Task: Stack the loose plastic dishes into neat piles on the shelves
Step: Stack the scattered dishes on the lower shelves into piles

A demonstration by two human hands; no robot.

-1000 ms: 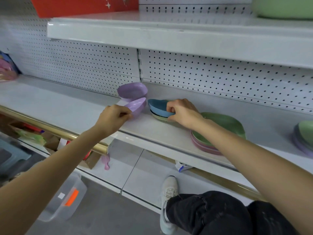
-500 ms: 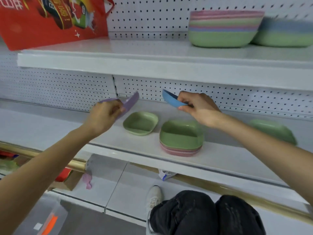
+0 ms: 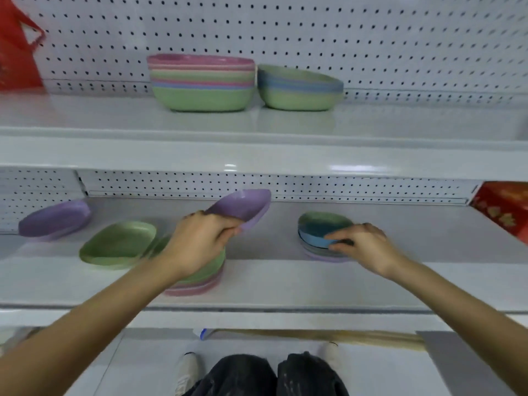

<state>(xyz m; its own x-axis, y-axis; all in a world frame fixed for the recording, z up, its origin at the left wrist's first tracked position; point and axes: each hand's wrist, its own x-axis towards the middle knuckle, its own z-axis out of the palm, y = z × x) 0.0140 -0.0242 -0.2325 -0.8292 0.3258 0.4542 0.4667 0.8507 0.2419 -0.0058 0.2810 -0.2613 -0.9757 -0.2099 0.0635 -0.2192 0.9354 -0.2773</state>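
My left hand (image 3: 198, 241) grips a purple dish (image 3: 244, 207) by its rim and holds it tilted above the middle shelf (image 3: 271, 284). Below that hand stands a pile of green and pink dishes (image 3: 200, 278), partly hidden by my wrist. My right hand (image 3: 361, 244) pinches a blue dish (image 3: 313, 238) that lies on a low pile with a green dish (image 3: 325, 220) at the back and a purple one at the bottom. A loose green dish (image 3: 118, 244) and a loose purple dish (image 3: 54, 220) lie further left.
The upper shelf (image 3: 257, 155) carries two tall piles of striped bowls (image 3: 201, 81), (image 3: 298, 87) against the pegboard. A red bag (image 3: 17, 50) hangs at the top left, a red box (image 3: 505, 207) sits at the right end. My knees and shoes are below.
Both hands have moved right along the middle shelf. The blue dish, held in the air before, now lies on the low pile at the right. The purple dish is still held up.
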